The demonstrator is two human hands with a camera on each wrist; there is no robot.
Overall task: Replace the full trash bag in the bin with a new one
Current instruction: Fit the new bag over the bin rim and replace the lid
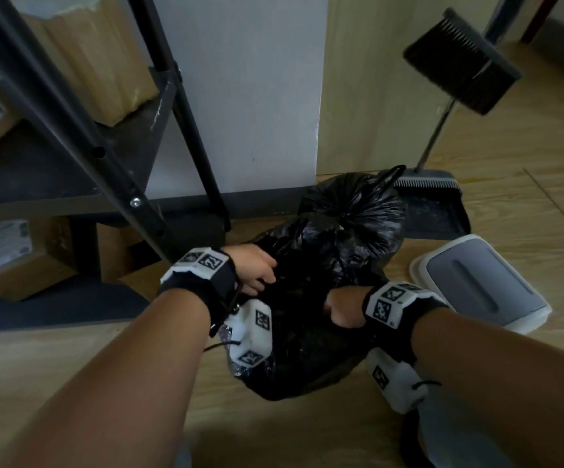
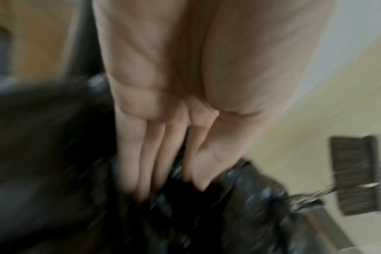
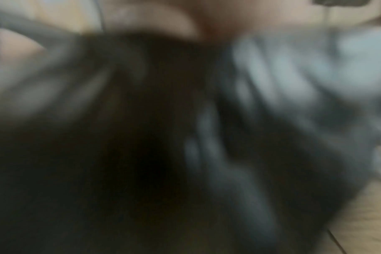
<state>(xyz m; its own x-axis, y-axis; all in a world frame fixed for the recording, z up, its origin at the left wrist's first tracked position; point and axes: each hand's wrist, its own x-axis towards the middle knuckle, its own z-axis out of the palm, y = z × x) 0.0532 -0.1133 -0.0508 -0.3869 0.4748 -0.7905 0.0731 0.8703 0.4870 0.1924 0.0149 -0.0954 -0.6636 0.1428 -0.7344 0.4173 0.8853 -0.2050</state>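
head view downward over both forearms; wrist views close, blurred, sharing the black bag [image 1: 338,228]

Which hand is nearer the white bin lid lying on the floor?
Right. The right hand grips black bag plastic just left of the bin lid; the left hand holds the bag's far side, farther away.

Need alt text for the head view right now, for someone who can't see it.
Both hands, left hand and right hand, grip black trash bag plastic low over a wood floor. A tied full trash bag sits behind; a grey-and-white bin lid lies to the right.
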